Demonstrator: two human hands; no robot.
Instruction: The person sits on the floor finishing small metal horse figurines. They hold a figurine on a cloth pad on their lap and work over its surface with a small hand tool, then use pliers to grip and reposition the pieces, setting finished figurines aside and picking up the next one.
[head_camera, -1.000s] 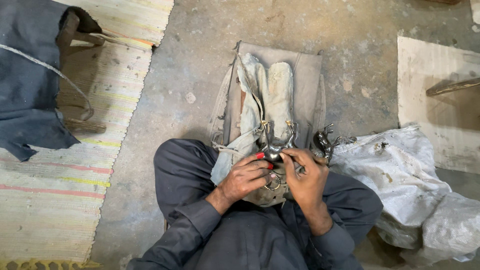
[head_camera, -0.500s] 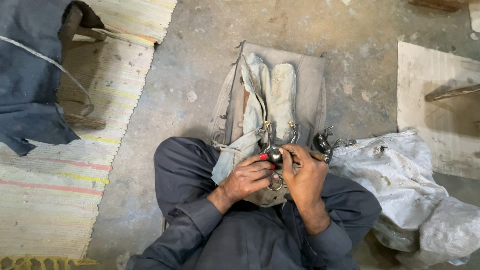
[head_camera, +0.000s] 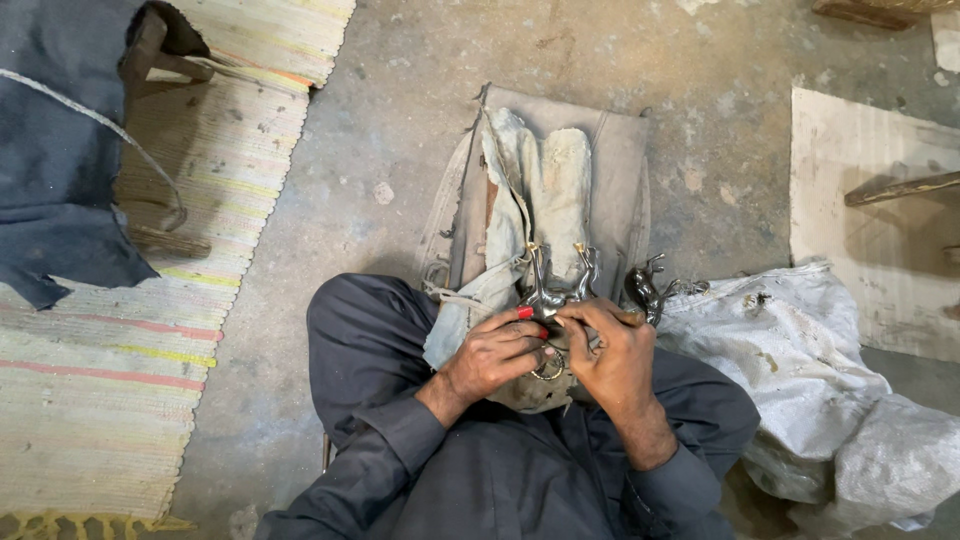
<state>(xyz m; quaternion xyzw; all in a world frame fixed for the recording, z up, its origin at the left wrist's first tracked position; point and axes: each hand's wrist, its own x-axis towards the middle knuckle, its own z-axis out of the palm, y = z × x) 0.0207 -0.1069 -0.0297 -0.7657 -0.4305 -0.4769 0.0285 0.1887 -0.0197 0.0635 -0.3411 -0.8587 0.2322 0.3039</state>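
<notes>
The person sits on the concrete floor (head_camera: 400, 130) with the legs crossed, in dark blue-grey clothes. Both hands are close together in front of the body, over the lap. The left hand (head_camera: 495, 355) is closed around a small metal piece (head_camera: 555, 290) that has thin curved legs standing upward; something red (head_camera: 525, 313) shows at the fingers of this hand, but I cannot tell what it is. The right hand (head_camera: 610, 350) also grips the same metal piece from the other side, with its fingers bent over it, so the two hands nearly touch each other. A metal ring (head_camera: 548, 368) shows between the hands, below the piece.

Under the hands a dirty grey cloth (head_camera: 470, 320) lies on the lap. It goes forward onto a flat grey pad (head_camera: 620, 170) on the floor, where a worn whitish padded roll (head_camera: 565, 185) lies along the middle. Just beside the right hand, a second dark metal figure (head_camera: 645, 285) rests at the edge of a white woven sack (head_camera: 800, 360), which fills the lower right part of the floor. A striped woven mat (head_camera: 120, 370) covers the left side, and a dark blue cloth (head_camera: 50, 170) lies on its upper corner. A pale board (head_camera: 860, 210) lies at the right edge
</notes>
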